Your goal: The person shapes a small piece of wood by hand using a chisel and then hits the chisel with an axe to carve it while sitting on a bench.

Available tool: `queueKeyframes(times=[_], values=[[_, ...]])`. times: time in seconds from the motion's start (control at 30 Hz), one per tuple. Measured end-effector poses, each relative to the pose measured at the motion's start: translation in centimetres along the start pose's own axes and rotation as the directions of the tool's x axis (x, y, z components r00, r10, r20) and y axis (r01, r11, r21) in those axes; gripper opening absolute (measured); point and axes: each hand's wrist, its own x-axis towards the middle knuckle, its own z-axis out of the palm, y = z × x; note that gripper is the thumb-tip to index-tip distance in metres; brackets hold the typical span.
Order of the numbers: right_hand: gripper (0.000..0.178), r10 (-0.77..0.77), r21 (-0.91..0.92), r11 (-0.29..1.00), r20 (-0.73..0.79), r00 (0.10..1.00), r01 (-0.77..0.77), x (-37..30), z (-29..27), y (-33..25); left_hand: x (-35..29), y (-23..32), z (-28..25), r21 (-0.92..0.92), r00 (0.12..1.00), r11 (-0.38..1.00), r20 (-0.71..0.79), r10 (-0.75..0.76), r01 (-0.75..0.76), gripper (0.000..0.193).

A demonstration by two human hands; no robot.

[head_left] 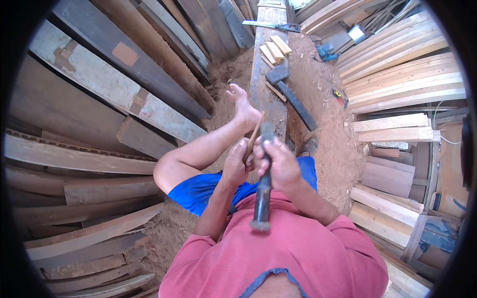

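Right hand (280, 161) grips the dark, long-handled tool (262, 193) upright; left hand (237, 161) pinches a thin, light wooden strip (254, 135) beside it

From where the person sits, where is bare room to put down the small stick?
The beam shows a bare stretch between the foot and the hatchet. The sawdust ground right of the hatchet, before the pale planks, is open too. Farther up the beam, small blocks and a saw crowd it.
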Motion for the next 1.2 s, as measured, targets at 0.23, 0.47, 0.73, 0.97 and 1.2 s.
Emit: queueKeyframes(times=[0.23,0.47,0.73,0.97,1.2], values=[[0.015,0.122,-0.091,0.990,0.136,0.983,-0.110,-2.4,2.6,2.1,0.2,1.4,-1.4,0.495,0.970,0.842,0.003,0.245,-0.214,0.034],[0.018,0.008,0.027,1.000,0.115,0.993,-0.011,-3.7,2.6,0.6,-4.0,-0.1,-2.0,0.618,0.956,0.744,0.043,0.289,-0.253,0.038],[0.015,0.027,-0.119,0.992,-0.024,0.999,-0.030,-3.2,1.9,0.4,-3.7,-1.0,-2.1,0.078,0.970,0.996,-0.239,-0.030,0.050,0.041],[0.015,0.173,-0.175,0.974,0.146,0.974,-0.147,-2.2,3.2,2.0,0.8,1.7,-2.4,0.358,0.978,0.925,-0.111,0.177,-0.127,0.037],[0.016,0.074,-0.156,0.986,0.092,0.993,-0.059,-3.5,2.5,1.2,-1.5,2.3,-0.5,0.735,0.950,0.634,0.044,0.308,-0.240,0.039]])
